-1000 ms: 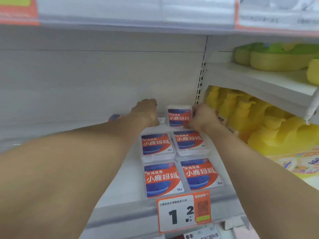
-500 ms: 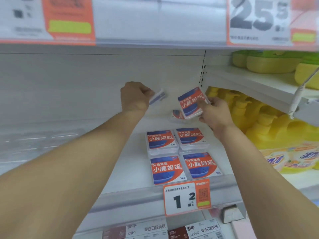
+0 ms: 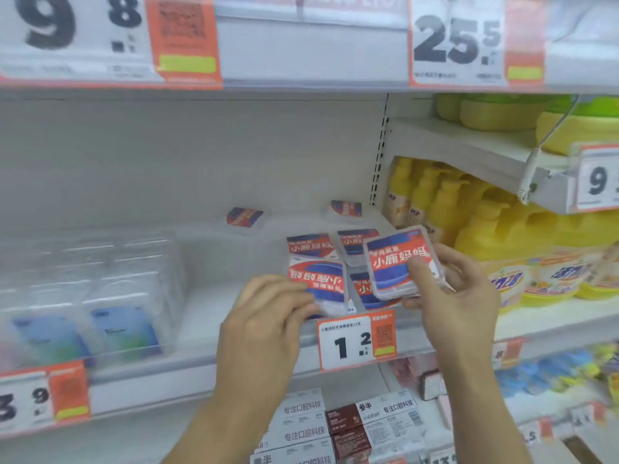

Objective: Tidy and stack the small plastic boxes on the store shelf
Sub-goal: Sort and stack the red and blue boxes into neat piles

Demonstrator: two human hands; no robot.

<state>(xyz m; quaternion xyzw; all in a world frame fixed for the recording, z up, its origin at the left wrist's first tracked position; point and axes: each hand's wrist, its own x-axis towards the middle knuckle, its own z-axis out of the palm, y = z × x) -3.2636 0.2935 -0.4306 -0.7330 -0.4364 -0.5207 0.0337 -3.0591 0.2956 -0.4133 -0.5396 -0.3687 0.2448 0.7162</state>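
Observation:
My left hand (image 3: pixel 268 316) grips a small clear plastic box (image 3: pixel 318 283) with a red and blue label that faces me upside down. My right hand (image 3: pixel 455 296) holds a second such box (image 3: pixel 398 259), label upright, thumb across its front. Both boxes hang above the front of the white shelf (image 3: pixel 207 296). Behind them lie more of these boxes flat on the shelf: one (image 3: pixel 310 246) at the left, one (image 3: pixel 351 241) beside it, another (image 3: pixel 363 289) partly hidden. Two loose boxes lie near the back wall, the left one (image 3: pixel 244 217) and the right one (image 3: pixel 345 209).
Clear blister packs (image 3: pixel 100 296) fill the shelf's left part. Yellow pump bottles (image 3: pixel 445 209) stand to the right, beyond the upright. A price tag (image 3: pixel 356 339) reading 1.2 hangs on the shelf's front rail. Toothpaste cartons (image 3: pixel 335 426) sit on the shelf below.
Both hands have drawn back from the rear of the shelf toward the front edge, each carrying a box. The camera has also pulled back and tilted up.

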